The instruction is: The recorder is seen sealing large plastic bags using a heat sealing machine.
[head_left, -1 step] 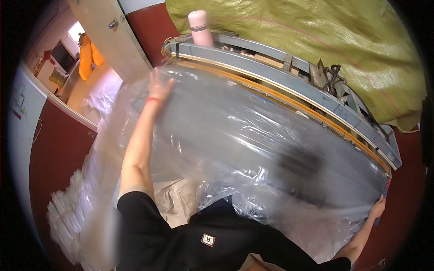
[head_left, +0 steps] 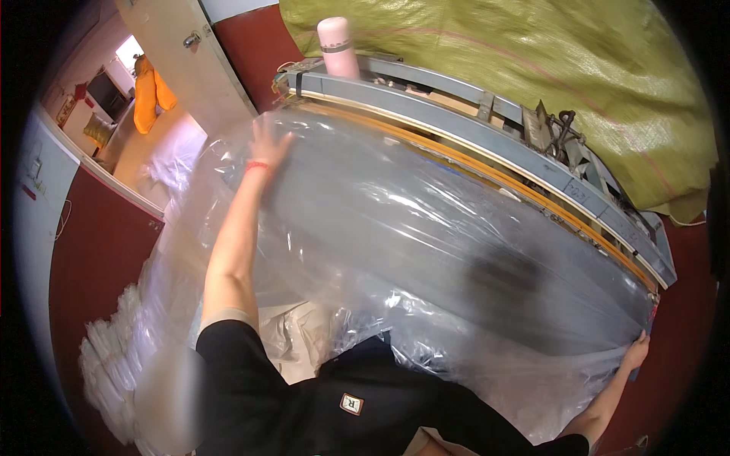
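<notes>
A wide sheet of clear plastic film (head_left: 357,205) lies over a long grey surface in front of me. My left hand (head_left: 270,146), with a red band at the wrist, rests on the film near its far left end. Its fingers are spread and hold nothing. At the right end, my right hand (head_left: 637,353) has its fingers closed on the film's edge, and creases run from there across the sheet. Part of those fingers is hidden. Along the far side of the film runs an orange strip (head_left: 487,179), beside a long grey metal bar (head_left: 426,106).
A pink bottle (head_left: 338,49) stands behind the bar's left end. Metal clamps (head_left: 559,137) sit farther right, before a yellow-green woven sheet (head_left: 502,53). Bunched plastic (head_left: 125,365) hangs at the left, near an open door (head_left: 186,68). Brown paper (head_left: 293,334) lies close to my body.
The film has shifted slightly, with its wrinkles and shine changed near my left hand and toward the right end. Both hands are almost where they were.
</notes>
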A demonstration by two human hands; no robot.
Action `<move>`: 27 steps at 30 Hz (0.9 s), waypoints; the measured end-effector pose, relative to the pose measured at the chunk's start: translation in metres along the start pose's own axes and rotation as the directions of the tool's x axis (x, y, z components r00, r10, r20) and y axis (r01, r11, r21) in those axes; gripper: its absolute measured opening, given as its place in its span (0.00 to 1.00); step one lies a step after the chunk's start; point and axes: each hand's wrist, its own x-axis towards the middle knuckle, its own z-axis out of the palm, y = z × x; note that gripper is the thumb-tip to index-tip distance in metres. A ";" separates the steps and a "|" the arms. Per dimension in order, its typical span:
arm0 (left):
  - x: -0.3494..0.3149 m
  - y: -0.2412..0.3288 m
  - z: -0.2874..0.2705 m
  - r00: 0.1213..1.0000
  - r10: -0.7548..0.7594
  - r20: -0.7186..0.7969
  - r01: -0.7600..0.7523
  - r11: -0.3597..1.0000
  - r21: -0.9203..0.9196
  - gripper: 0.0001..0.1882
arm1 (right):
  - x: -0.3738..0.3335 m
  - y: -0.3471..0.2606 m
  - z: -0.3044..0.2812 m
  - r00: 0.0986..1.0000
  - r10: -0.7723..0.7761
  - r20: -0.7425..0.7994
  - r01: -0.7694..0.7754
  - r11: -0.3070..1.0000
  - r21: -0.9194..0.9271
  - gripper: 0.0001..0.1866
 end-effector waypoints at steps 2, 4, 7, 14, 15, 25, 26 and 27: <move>0.011 -0.014 0.002 0.978 -0.138 0.154 0.110 0.978 0.175 0.41 | -0.002 -0.003 0.000 0.998 0.058 0.022 -0.056 0.995 -0.080 0.25; 0.020 -0.024 -0.008 0.838 -0.242 0.489 0.083 0.942 0.324 0.38 | -0.001 -0.002 0.001 1.000 0.026 -0.013 -0.027 0.995 -0.100 0.23; 0.024 -0.032 -0.035 0.856 -0.298 0.423 0.199 0.944 0.262 0.34 | 0.004 0.002 0.005 1.000 -0.005 -0.004 0.004 0.985 -0.170 0.21; 0.018 0.003 -0.045 0.927 0.163 0.338 -0.002 0.903 -0.431 0.25 | 0.003 0.002 0.009 0.999 0.022 -0.028 -0.027 0.982 -0.186 0.20; 0.021 0.010 -0.037 0.977 0.163 0.140 -0.045 0.792 -0.608 0.28 | 0.003 0.002 0.009 0.999 0.016 -0.027 -0.021 0.984 -0.175 0.20; 0.026 -0.038 -0.009 0.878 -0.198 0.436 0.095 0.964 0.247 0.30 | 0.005 -0.002 0.008 1.000 0.019 -0.008 -0.020 0.984 -0.180 0.20; 0.027 -0.041 -0.009 0.857 -0.237 0.458 0.128 0.958 0.256 0.31 | 0.007 -0.001 0.009 1.000 0.012 -0.007 -0.013 0.984 -0.180 0.20; 0.031 -0.041 -0.010 0.865 -0.224 0.450 0.131 0.965 0.228 0.32 | 0.009 0.000 0.011 1.000 -0.015 -0.013 0.012 0.977 -0.212 0.20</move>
